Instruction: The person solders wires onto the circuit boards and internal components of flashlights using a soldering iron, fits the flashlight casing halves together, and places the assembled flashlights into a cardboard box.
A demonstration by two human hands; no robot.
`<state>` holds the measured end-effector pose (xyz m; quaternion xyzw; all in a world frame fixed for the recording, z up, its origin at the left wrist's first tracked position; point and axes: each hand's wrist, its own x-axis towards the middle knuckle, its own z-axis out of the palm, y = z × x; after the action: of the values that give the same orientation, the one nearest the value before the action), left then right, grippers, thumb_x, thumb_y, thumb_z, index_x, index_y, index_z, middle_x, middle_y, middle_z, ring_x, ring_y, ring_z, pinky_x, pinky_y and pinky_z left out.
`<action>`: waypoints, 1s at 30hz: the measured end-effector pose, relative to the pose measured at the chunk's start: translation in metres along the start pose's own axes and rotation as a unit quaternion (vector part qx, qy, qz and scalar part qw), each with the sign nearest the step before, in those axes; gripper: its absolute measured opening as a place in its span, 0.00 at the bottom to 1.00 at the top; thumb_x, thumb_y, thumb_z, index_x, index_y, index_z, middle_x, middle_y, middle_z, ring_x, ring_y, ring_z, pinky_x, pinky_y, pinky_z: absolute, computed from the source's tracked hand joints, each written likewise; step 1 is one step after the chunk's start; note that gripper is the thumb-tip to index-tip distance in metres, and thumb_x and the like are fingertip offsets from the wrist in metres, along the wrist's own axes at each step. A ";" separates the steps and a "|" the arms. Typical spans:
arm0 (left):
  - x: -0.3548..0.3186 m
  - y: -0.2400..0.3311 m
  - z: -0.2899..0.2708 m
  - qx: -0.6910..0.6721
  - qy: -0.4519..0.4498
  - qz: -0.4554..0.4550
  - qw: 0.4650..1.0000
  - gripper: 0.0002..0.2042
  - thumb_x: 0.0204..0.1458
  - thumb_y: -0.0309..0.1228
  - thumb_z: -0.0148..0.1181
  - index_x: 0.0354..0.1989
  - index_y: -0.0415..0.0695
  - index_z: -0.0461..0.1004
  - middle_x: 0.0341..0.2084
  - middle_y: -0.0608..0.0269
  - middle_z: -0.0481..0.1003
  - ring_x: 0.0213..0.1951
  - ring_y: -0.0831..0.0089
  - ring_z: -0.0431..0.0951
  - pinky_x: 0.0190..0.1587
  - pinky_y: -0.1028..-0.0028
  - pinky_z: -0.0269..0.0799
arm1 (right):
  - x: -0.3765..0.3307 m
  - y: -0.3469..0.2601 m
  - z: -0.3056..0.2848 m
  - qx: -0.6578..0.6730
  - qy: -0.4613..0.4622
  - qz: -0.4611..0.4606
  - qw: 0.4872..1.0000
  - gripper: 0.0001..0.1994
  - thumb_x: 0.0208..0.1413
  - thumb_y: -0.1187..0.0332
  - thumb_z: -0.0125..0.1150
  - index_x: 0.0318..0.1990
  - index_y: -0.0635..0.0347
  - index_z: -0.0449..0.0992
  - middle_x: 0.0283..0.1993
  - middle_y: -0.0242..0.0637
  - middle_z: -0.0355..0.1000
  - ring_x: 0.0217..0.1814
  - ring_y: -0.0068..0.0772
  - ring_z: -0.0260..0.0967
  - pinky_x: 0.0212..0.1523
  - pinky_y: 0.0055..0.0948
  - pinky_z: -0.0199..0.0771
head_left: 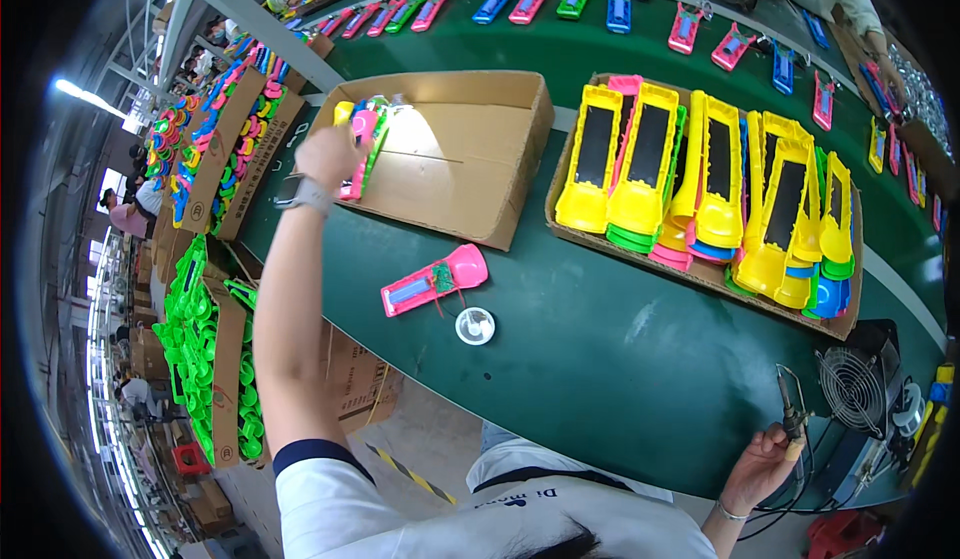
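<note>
My left hand reaches over the left side of a shallow cardboard box. Its fingers are closed at a pink plastic casing, partly hidden by the hand, with a green casing beside it. Down at the right, my right hand grips a soldering iron, its tip pointing up and away. Between the hands, a pink casing with a green circuit board and thin red wires lies on the green table. A small round white part sits close to those wires.
Another cardboard tray holds stacked yellow, green, pink and blue casings. A fan stands right of the iron. Beyond, a green conveyor carries a row of casings. Boxes of green parts flank my left arm. A co-worker's arm shows far right.
</note>
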<state>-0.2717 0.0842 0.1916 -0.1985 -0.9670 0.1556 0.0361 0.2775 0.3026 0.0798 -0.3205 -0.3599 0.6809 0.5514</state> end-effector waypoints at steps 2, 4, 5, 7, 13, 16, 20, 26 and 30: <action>-0.033 0.016 -0.023 -0.100 0.152 0.098 0.978 0.16 0.44 0.42 0.56 0.19 0.39 0.69 0.15 0.53 0.71 0.22 0.60 0.73 0.25 0.66 0.66 | -0.001 0.000 -0.002 0.001 0.014 0.000 1.000 0.12 0.57 0.60 0.45 0.40 0.59 0.66 0.28 0.27 0.61 0.26 0.16 0.52 0.28 0.18 0.56; -0.080 0.035 -0.042 -0.215 0.027 0.190 0.958 0.12 0.41 0.36 0.60 0.22 0.39 0.70 0.17 0.54 0.71 0.22 0.61 0.72 0.25 0.69 0.66 | -0.001 0.002 0.000 0.000 -0.003 0.001 1.000 0.12 0.57 0.60 0.44 0.40 0.58 0.65 0.28 0.28 0.60 0.27 0.17 0.52 0.29 0.18 0.56; -0.103 0.040 -0.044 -0.250 -0.053 0.238 0.937 0.11 0.39 0.34 0.61 0.23 0.39 0.70 0.18 0.55 0.71 0.23 0.61 0.72 0.27 0.70 0.67 | 0.000 0.003 0.005 0.004 -0.014 0.003 1.000 0.11 0.57 0.61 0.45 0.40 0.57 0.65 0.28 0.27 0.60 0.27 0.17 0.52 0.28 0.18 0.55; -0.147 0.039 -0.036 -0.198 -0.056 0.340 0.918 0.22 0.34 0.31 0.64 0.40 0.40 0.67 0.35 0.53 0.71 0.37 0.57 0.70 0.41 0.67 0.66 | 0.001 0.006 0.005 0.027 -0.030 0.009 0.999 0.11 0.57 0.61 0.45 0.41 0.59 0.66 0.29 0.28 0.61 0.28 0.18 0.53 0.30 0.19 0.56; -0.163 0.051 0.012 -0.133 -0.034 0.286 0.948 0.28 0.31 0.25 0.63 0.46 0.40 0.61 0.36 0.51 0.68 0.40 0.54 0.68 0.42 0.64 0.65 | 0.002 0.001 0.003 0.056 -0.065 0.010 0.996 0.12 0.57 0.61 0.45 0.42 0.59 0.67 0.30 0.28 0.62 0.29 0.19 0.54 0.31 0.21 0.57; -0.176 0.074 0.013 -0.187 0.016 0.352 0.917 0.21 0.32 0.23 0.59 0.40 0.42 0.65 0.29 0.56 0.68 0.33 0.58 0.69 0.35 0.66 0.67 | -0.002 0.001 0.007 0.045 -0.047 -0.004 0.998 0.12 0.57 0.61 0.45 0.43 0.58 0.67 0.29 0.28 0.62 0.29 0.19 0.54 0.31 0.20 0.57; -0.207 0.144 0.000 -0.236 -0.009 0.481 0.844 0.22 0.32 0.29 0.63 0.41 0.46 0.67 0.31 0.61 0.70 0.33 0.64 0.70 0.34 0.69 0.68 | 0.001 0.001 0.004 0.044 -0.038 -0.020 0.998 0.12 0.57 0.61 0.45 0.42 0.58 0.67 0.28 0.28 0.62 0.28 0.19 0.55 0.30 0.20 0.58; -0.212 0.192 -0.022 -0.254 0.020 0.600 0.758 0.25 0.37 0.33 0.61 0.47 0.46 0.65 0.37 0.63 0.69 0.38 0.67 0.69 0.38 0.73 0.67 | 0.001 -0.002 -0.001 0.005 -0.009 -0.052 0.999 0.11 0.58 0.62 0.44 0.42 0.58 0.66 0.29 0.29 0.64 0.28 0.18 0.56 0.30 0.20 0.58; -0.154 0.176 -0.076 -0.304 0.127 0.606 0.724 0.14 0.37 0.25 0.58 0.37 0.48 0.71 0.33 0.63 0.72 0.34 0.65 0.72 0.37 0.70 0.68 | -0.004 -0.002 -0.007 0.011 -0.005 -0.053 0.999 0.11 0.58 0.62 0.43 0.43 0.57 0.65 0.29 0.29 0.64 0.28 0.18 0.56 0.30 0.20 0.59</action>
<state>-0.0546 0.1991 0.2072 -0.7604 -0.6225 -0.1850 -0.0061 0.2850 0.3003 0.0781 -0.2917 -0.3719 0.6565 0.5879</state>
